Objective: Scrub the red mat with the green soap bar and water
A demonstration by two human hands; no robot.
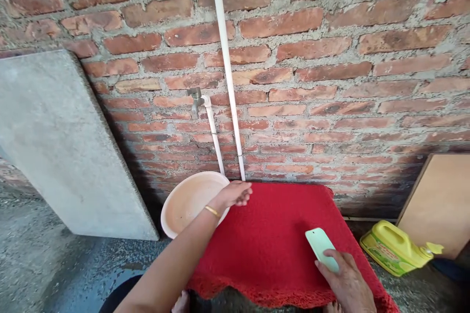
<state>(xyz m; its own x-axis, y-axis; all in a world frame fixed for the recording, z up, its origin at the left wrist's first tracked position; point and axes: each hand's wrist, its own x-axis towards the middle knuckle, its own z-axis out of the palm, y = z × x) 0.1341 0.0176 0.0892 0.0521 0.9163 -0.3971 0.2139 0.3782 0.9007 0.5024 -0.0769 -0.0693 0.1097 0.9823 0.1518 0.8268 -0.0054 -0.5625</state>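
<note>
My left hand [237, 193] hovers by the right rim of a pale pink basin [183, 200], its fingers loosely curled with nothing seen in them. A gold-coloured bangle [213, 211] circles that wrist. In my right hand [347, 276] is a flat, pale green oblong [321, 243] with rounded corners and a small hole near its far end; its underside is hidden. Both hands are over a red cloth [264, 244] with a ragged, fringed edge, spread over a low, flat-topped support. The basin stands at the cloth's left side.
A tap [196, 98] on a white pipe [215, 137] rises behind the basin, against a brick wall [312, 78]. A grey slab [69, 146] leans at the left above wet floor. At the right are a yellow jug [396, 247] and a brown board [438, 200].
</note>
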